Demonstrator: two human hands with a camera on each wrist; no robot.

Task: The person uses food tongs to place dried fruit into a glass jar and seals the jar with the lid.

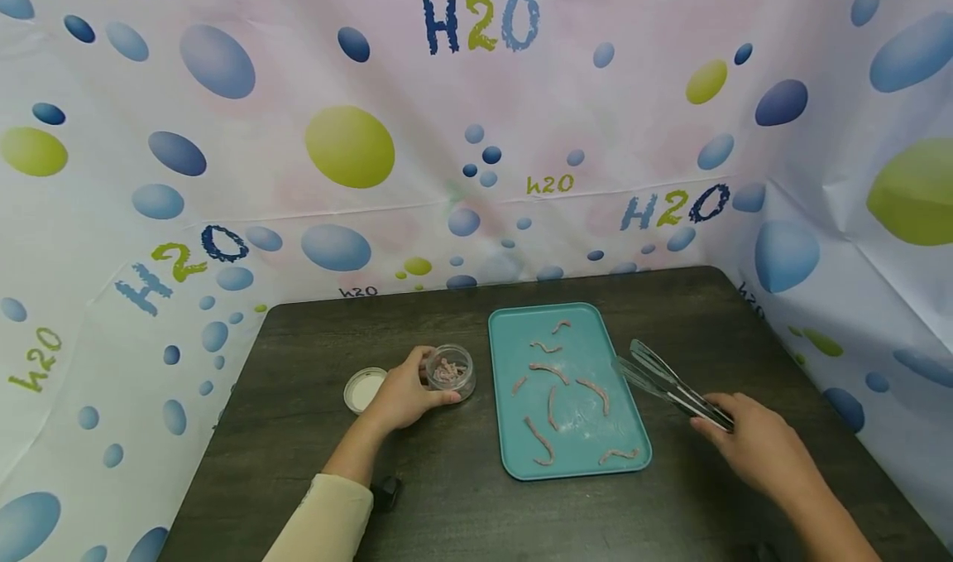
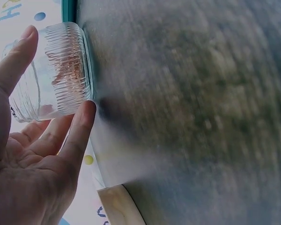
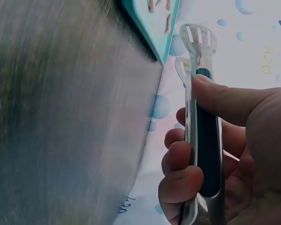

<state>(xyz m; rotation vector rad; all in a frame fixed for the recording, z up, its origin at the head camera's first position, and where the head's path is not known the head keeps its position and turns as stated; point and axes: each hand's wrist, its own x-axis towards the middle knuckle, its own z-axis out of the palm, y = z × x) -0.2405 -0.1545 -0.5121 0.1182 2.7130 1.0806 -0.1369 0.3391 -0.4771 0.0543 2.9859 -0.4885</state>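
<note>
My left hand (image 1: 404, 394) holds a small ribbed glass jar (image 1: 465, 390) on the table, thumb along the near side and fingers around the far side. Pinkish-brown strips (image 1: 448, 371) lie inside the jar. In my right hand (image 1: 761, 444) I grip metal tongs (image 3: 207, 140) with dark handle inlays. Their slotted tips are parted and point toward the right edge of a turquoise tray (image 1: 596, 431). Several thin, wavy pinkish strips (image 1: 549, 372) are spread over the tray. The left wrist view shows the jar (image 2: 33, 89) from the side, between thumb and fingers.
A round, pale jar lid (image 1: 364, 391) lies left of the jar, beside my left wrist. A small black object (image 1: 385, 493) sits by the left sleeve. The dark wooden table (image 1: 447, 496) backs onto a white curtain (image 1: 417, 74) printed with coloured bubbles.
</note>
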